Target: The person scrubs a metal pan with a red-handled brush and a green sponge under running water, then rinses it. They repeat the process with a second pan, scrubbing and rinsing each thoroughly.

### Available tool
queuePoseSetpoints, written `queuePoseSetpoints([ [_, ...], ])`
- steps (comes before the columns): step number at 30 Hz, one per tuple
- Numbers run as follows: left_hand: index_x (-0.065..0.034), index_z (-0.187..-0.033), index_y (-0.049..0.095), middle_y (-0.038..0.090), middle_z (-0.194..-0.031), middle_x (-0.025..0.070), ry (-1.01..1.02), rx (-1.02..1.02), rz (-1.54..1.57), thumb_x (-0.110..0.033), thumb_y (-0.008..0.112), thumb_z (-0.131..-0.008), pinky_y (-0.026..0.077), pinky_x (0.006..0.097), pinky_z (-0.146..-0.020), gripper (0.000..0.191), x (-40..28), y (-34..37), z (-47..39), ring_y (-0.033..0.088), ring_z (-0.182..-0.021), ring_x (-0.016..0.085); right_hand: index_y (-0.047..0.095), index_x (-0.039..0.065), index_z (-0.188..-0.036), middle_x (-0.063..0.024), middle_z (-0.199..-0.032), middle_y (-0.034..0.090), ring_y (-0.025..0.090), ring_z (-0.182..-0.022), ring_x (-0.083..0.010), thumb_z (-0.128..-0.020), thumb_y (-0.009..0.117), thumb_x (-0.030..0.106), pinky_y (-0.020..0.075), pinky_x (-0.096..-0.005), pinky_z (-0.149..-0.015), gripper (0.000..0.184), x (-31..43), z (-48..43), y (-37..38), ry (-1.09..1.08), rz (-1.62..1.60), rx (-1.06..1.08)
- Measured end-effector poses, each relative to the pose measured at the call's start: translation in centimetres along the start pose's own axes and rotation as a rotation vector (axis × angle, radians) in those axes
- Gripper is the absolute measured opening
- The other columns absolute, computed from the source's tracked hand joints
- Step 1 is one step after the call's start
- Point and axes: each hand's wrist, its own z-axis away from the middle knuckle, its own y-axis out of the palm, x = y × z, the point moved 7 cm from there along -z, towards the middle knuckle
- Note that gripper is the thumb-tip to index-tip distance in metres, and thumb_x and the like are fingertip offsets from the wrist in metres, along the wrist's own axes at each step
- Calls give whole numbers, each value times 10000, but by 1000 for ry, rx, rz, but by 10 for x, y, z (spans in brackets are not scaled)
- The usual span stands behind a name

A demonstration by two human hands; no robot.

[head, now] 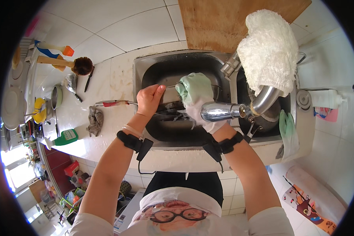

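My left hand (150, 98) grips a long-handled wire-rimmed utensil, perhaps a strainer; its metal and red handle (113, 103) sticks out leftward over the counter. A green and white rubber glove covers my right hand (196, 91), which is curled over the utensil's wire part above the large sink basin (153, 66). Wire shows on both sides of the glove, and whatever lies under the fingers is hidden. Close to my right wrist is the chrome tap spout (221, 112). Water splashes in the basin below my hands.
A white fluffy cloth (268, 50) drapes over the tap pipe (265, 98). Behind it leans a wooden board (212, 25). A pan (265, 121) fills the small basin, beside another green glove (287, 132). Leftward are a grey rag (95, 121), green spray bottle (66, 137) and round brush (82, 66).
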Motion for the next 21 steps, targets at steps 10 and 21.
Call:
queuePoseSetpoints([
  [10, -48, -661, 575, 483, -544, 119, -82, 1, -20, -412, 599, -953, 406, 391, -534, 467, 5, 1, -6, 480, -510, 298, 602, 13, -924, -159, -861, 611, 596, -848, -354, -924, 607, 144, 461, -444, -819, 131, -66, 15, -11, 247, -48, -73],
  [21, 5, -727, 536, 390, -601, 89, -107, 85, 54, -301, 592, -974, 374, 332, -537, 397, 10, 0, 15, 363, -577, 175, 599, 23, -957, -117, -862, 616, 615, -846, -308, -902, 637, 124, 484, -431, -870, 121, -56, 37, -2, 139, -207, -178],
])
